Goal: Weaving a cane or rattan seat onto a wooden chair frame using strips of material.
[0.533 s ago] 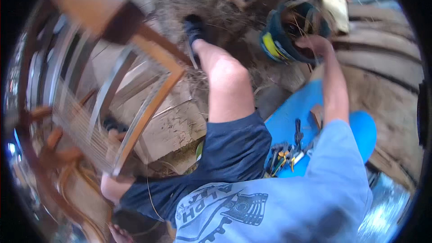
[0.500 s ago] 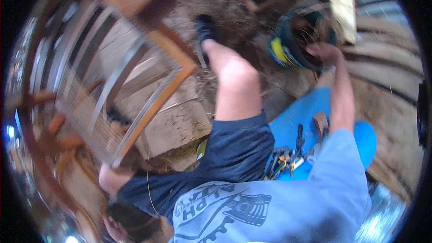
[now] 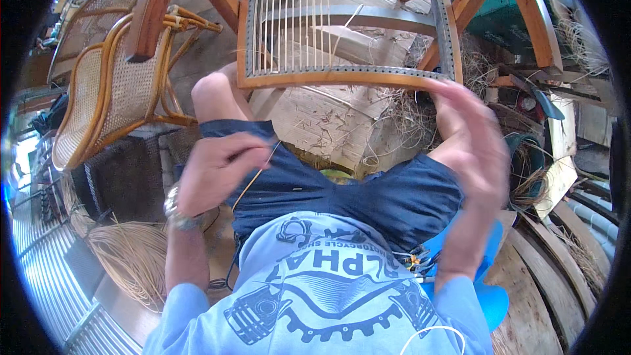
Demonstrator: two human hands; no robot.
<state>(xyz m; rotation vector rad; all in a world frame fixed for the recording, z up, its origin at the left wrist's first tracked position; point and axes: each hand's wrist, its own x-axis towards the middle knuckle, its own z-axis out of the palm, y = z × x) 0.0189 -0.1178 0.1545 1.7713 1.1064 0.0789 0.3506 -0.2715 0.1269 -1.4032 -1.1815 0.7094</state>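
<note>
Two hands: left hand (image 3: 217, 174) pinches cane strand (image 3: 253, 181); right hand (image 3: 470, 138) spread loose (blurred).

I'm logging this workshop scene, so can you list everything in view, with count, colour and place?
Chair seat frame: one, brown wood with pale strands strung across it, top centre, before the knees.
Cane strand: one, tan, pinched in the left hand.
Cane-backed chair: one, brown with a tan weave, upper left.
Coil of cane: one, tan, lower left on the floor.
Blue seat: one, blue, lower right under the person.
Hand tools: a few, dark with yellow, at the right hip.
Loose cane scraps: many, straw-coloured, on the floor in the centre.
Left hand: pinching the strand.
Right hand: blurred, open, at the frame's near right corner.
</note>
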